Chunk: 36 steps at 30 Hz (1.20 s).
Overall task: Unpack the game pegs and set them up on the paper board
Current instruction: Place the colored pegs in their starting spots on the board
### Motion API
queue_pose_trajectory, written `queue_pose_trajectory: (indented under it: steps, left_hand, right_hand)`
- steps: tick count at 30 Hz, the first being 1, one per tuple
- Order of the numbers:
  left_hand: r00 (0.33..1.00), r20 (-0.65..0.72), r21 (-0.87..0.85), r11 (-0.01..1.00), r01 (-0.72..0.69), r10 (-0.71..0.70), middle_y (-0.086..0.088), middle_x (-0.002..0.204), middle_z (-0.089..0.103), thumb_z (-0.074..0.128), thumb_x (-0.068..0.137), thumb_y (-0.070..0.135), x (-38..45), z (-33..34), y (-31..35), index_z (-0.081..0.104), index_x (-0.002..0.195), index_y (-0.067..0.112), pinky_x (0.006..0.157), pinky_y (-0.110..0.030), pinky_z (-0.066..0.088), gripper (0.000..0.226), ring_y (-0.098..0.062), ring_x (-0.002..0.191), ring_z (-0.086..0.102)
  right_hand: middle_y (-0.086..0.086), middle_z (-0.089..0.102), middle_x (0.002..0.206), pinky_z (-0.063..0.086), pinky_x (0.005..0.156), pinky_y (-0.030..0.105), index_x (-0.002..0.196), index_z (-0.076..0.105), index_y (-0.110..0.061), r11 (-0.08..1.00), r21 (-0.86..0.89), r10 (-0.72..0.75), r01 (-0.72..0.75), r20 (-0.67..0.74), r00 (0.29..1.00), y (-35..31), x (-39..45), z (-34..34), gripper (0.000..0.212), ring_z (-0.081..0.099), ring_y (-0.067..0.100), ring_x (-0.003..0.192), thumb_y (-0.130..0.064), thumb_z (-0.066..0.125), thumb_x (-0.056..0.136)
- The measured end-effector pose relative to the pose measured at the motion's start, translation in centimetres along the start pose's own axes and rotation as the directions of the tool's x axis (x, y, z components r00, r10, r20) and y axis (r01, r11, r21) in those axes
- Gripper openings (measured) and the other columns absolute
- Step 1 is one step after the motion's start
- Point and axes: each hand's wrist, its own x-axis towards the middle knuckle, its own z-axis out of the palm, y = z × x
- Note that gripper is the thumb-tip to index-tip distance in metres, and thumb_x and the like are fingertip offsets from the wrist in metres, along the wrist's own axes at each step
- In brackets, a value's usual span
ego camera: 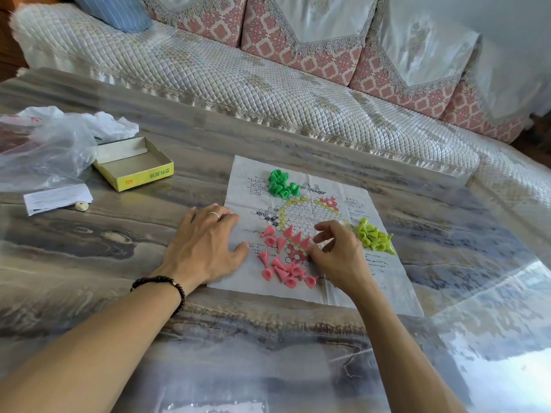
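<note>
**Pegs out of the box, pink ones being sorted on the board**

The left hand [205, 248] is laid flat with fingers spread wide on the left edge of the paper board [337, 287], pinning it down, nothing held. A ring is worn on one finger and a dark bead bracelet [162, 283] on the wrist. The right hand [337, 254] is curled over the lower middle of the board, fingertips pinched narrow right at the pink pegs [283, 257]; whether a peg is actually gripped can't be told, the fingers hide it.

The pink pegs are scattered between the two hands, most tipped on their sides, a few touching the printed star's near point. The lime pegs [374, 236] are heaped just beyond the right hand, near the board's right edge. The dark green pegs [280, 183] are piled at the board's far edge, well apart from both hands.

Further left on the table [119, 263], the open yellow box [134, 166] is seen, with a crumpled plastic bag [50, 144] beside it and a folded paper slip [58, 198] near the left edge.
</note>
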Motion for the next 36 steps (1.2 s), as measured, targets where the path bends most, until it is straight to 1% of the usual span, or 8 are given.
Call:
queue_pose_trajectory:
  steps: [5,9,14,19,22,25,29,36]
  left_hand:
    - [1.000,0.017,0.001,1.000,0.008,-0.008,0.000,0.142,0.047,0.036,0.079,0.062,0.2,0.2,-0.1,0.051,0.133,0.019,0.114,-0.043,0.024,0.070,-0.020,0.135,0.036]
    - [1.000,0.020,-0.006,1.000,0.015,-0.014,-0.001,0.142,0.048,0.037,0.079,0.062,0.2,0.4,-0.2,0.052,0.133,0.019,0.114,-0.046,0.024,0.071,-0.022,0.136,0.037]
    - [1.000,0.002,-0.009,1.000,0.010,-0.010,-0.003,0.137,0.053,0.032,0.075,0.063,0.4,0.4,-0.2,0.056,0.128,0.017,0.110,-0.046,0.030,0.074,-0.023,0.131,0.043]
    - [1.000,0.000,-0.013,1.000,0.007,-0.007,-0.004,0.136,0.054,0.031,0.074,0.063,0.4,0.4,-0.2,0.057,0.126,0.017,0.110,-0.046,0.030,0.075,-0.024,0.131,0.042]
    - [1.000,0.014,-0.002,1.000,0.008,-0.008,-0.003,0.138,0.051,0.034,0.077,0.061,0.4,0.4,-0.3,0.055,0.129,0.018,0.111,-0.046,0.028,0.071,-0.023,0.133,0.040]
    - [1.000,0.011,0.008,1.000,0.008,-0.008,-0.002,0.138,0.051,0.037,0.077,0.061,0.3,0.5,-0.3,0.054,0.129,0.018,0.111,-0.045,0.027,0.070,-0.022,0.133,0.039]
    - [1.000,0.006,0.015,1.000,0.000,0.000,-0.002,0.137,0.052,0.036,0.076,0.062,0.4,0.5,-0.3,0.055,0.129,0.018,0.110,-0.045,0.029,0.072,-0.022,0.131,0.042]
    - [1.000,0.008,0.003,1.000,0.008,-0.008,-0.003,0.138,0.052,0.033,0.075,0.063,0.4,0.6,-0.3,0.055,0.130,0.017,0.111,-0.046,0.029,0.075,-0.023,0.132,0.041]
  right_hand:
    - [-0.008,0.068,0.074,0.044,0.057,0.014,0.084,0.071,-0.022,0.996,0.083,-0.021,0.014,0.082,0.996,0.2,-2.4,-1.3,0.020,0.057,0.001,0.062,-0.006,0.059,0.083]
    - [-0.012,0.068,0.090,0.046,0.063,0.013,0.093,0.072,-0.026,0.996,0.071,-0.057,0.044,0.196,0.979,0.6,-3.8,-2.3,0.020,0.060,0.002,0.073,-0.012,0.067,0.080]
    - [-0.010,0.064,0.094,0.052,0.070,0.025,0.094,0.075,-0.024,0.995,0.045,-0.101,0.092,0.286,0.953,1.1,-4.3,-2.4,0.017,0.061,0.006,0.076,-0.021,0.075,0.077]
    - [-0.012,0.064,0.092,0.046,0.065,0.019,0.088,0.070,-0.027,0.995,-0.012,-0.099,0.104,0.206,0.973,1.3,-3.8,-2.2,0.005,0.059,0.003,0.078,-0.030,0.068,0.084]
    - [-0.009,0.067,0.079,0.051,0.062,0.026,0.084,0.068,-0.022,0.998,0.016,-0.065,0.064,0.104,0.992,1.2,-2.6,-2.3,0.003,0.061,0.005,0.070,-0.024,0.066,0.087]
    - [-0.009,0.065,0.069,0.043,0.054,0.014,0.080,0.069,-0.021,0.997,-0.065,-0.030,0.034,0.068,0.997,1.0,-1.2,-2.5,0.006,0.056,0.001,0.060,-0.022,0.068,0.085]
    - [-0.010,0.063,0.067,0.039,0.048,0.009,0.081,0.071,-0.019,0.990,-0.140,0.005,0.009,0.096,0.995,0.6,0.2,-2.2,0.005,0.054,0.000,0.058,-0.023,0.071,0.084]
    - [-0.004,0.063,0.063,0.042,0.046,0.017,0.078,0.071,-0.015,0.985,-0.168,0.069,-0.037,0.190,0.979,0.2,1.1,-1.8,0.005,0.052,0.005,0.050,-0.014,0.069,0.083]
